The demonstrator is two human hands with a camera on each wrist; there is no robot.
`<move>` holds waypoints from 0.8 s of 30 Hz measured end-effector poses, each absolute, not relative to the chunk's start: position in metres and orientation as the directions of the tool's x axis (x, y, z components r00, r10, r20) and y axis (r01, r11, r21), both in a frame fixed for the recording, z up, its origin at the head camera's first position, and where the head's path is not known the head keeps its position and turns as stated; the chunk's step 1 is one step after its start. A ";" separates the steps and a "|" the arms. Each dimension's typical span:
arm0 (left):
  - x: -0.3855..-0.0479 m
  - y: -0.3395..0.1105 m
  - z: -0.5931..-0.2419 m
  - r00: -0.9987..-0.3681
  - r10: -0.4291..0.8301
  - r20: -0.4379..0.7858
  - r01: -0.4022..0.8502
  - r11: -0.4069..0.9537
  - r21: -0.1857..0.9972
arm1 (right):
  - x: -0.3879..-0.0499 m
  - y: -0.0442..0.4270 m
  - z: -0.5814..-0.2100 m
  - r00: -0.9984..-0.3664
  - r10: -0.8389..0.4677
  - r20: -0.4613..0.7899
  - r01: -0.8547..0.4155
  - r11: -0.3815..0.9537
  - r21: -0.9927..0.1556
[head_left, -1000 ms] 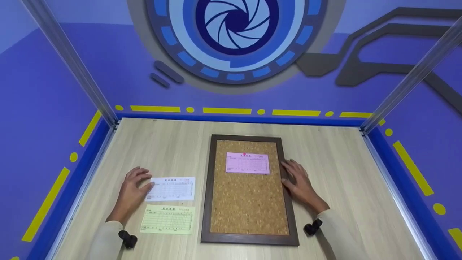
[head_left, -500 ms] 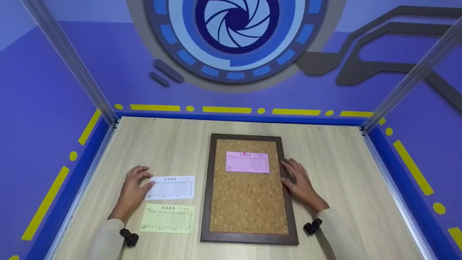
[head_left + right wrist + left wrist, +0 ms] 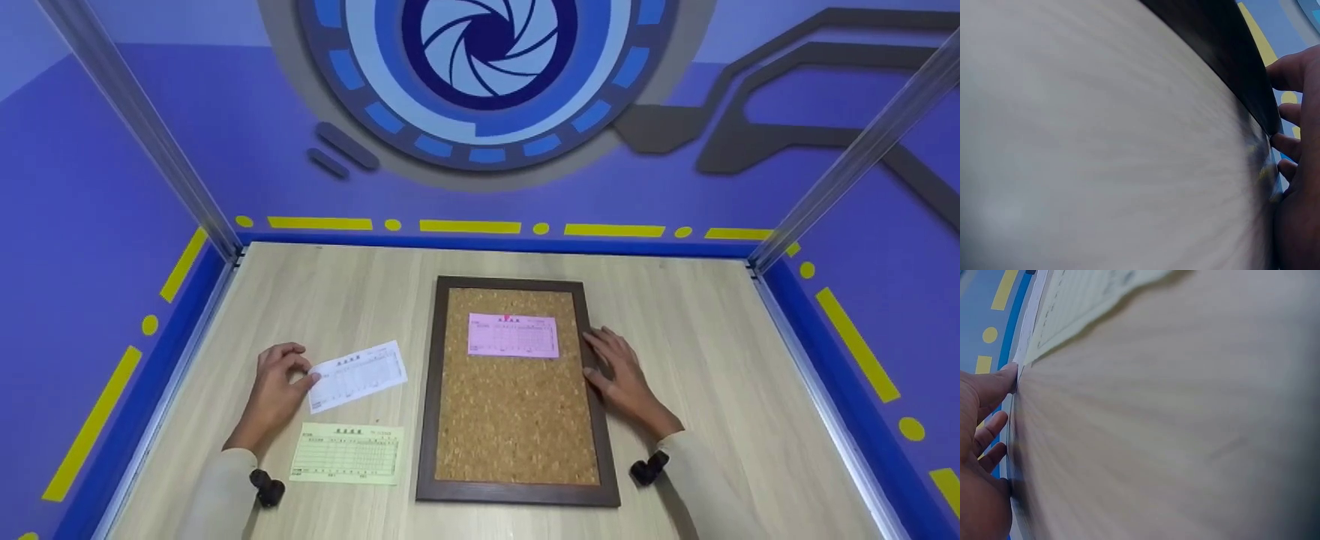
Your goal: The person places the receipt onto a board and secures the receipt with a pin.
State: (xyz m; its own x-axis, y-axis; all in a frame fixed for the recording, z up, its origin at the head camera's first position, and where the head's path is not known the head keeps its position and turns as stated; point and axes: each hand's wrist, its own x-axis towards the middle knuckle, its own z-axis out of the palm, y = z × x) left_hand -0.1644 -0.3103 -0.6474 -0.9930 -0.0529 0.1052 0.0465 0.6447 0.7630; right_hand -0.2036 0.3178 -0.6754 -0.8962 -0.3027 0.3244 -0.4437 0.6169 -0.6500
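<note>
With thumb and fingers at its left edge, my left hand (image 3: 276, 390) pinches a white printed form (image 3: 358, 376), which is tilted with its right end higher. Just below it a green printed form (image 3: 346, 453) lies flat on the table; the left wrist view also shows this green form (image 3: 1095, 304) beyond the thumb. My right hand (image 3: 619, 379) rests its fingertips against the right side of a cork board (image 3: 517, 427) with a dark brown frame. Near the board's top a pink form (image 3: 513, 336) is fixed by a red pushpin (image 3: 507, 317).
The wood-grain table (image 3: 720, 360) is enclosed by blue-purple panels (image 3: 90, 195) with yellow markings. Metal posts (image 3: 862, 150) rise at its back corners. A small black camera (image 3: 268, 489) sits on the left wrist and another black camera (image 3: 649, 469) on the right.
The white form has turned, its right end swinging up and away from the green form, while my left hand pinches its left edge. My right hand and the board stay in place.
</note>
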 end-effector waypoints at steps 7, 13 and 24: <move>-0.166 -0.310 -0.648 -0.989 -0.053 0.136 0.071 0.640 0.765 | -0.203 0.317 -0.674 -0.891 -0.300 0.341 -0.454 0.619 -0.641; -0.165 -0.307 -0.646 -0.991 -0.069 0.112 0.044 0.628 0.777 | -0.202 0.317 -0.673 -0.891 -0.299 0.342 -0.454 0.627 -0.633; -0.163 -0.303 -0.636 -0.995 -0.066 0.069 0.015 0.602 0.799 | -0.202 0.316 -0.673 -0.890 -0.298 0.344 -0.455 0.621 -0.638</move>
